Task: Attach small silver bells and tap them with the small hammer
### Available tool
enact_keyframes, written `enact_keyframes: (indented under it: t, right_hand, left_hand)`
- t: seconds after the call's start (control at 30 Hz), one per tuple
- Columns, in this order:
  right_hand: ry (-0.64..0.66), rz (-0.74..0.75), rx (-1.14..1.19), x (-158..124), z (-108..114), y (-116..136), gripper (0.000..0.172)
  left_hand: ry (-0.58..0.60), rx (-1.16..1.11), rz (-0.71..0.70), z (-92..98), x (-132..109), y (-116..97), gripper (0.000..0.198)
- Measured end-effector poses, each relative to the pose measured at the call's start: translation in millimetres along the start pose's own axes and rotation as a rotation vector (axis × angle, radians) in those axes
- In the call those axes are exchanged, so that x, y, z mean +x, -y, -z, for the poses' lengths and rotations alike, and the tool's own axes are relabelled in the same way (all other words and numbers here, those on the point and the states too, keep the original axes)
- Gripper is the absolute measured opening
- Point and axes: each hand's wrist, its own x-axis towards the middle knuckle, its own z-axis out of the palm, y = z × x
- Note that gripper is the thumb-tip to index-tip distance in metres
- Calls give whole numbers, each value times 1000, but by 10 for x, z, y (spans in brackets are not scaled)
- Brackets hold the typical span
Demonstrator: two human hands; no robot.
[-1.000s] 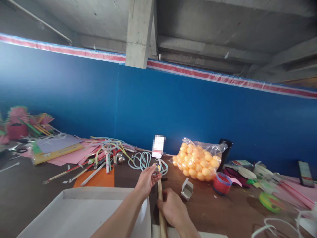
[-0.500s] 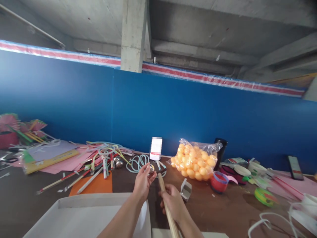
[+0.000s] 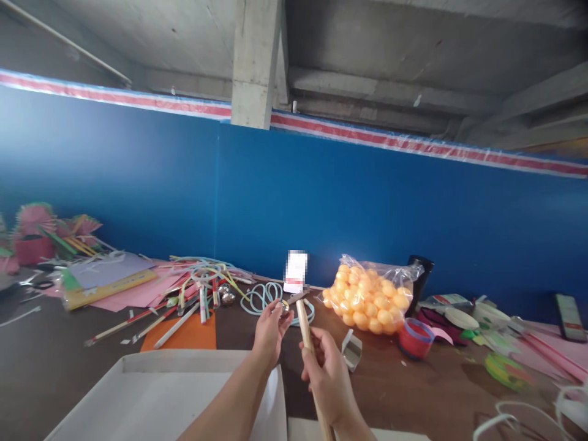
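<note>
My left hand (image 3: 271,334) is closed around a small shiny silver ball (image 3: 283,307), held up at its fingertips. A thin dark piece (image 3: 299,296) reaches right from beside the ball; what it is, I cannot make out. My right hand (image 3: 327,373) grips a pale wooden stick (image 3: 304,324), its upper end slanting up and away near the left hand. Behind the hands lies a coil of light blue cord (image 3: 263,300). A small open white box (image 3: 352,350) sits just right of the right hand.
A white tray (image 3: 133,366) fills the front left. Further left lie tubes, an orange sheet (image 3: 202,334) and another silver ball (image 3: 227,295). A bag of orange balls (image 3: 367,300) stands at the back, near a red cup (image 3: 416,339). A blue partition (image 3: 349,196) closes the rear.
The view has shifted slightly, so the scene sits further right. My right hand has risen a little along with the stick, whose upper end is now higher. The left hand still holds the ball.
</note>
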Motion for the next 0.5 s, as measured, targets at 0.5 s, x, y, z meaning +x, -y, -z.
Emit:
enact_keyframes:
  t: [0.5]
  right_hand:
    - [9, -7, -57, -5, 4, -62, 28]
  left_hand:
    - [-6, 50, -22, -19, -27, 6, 10]
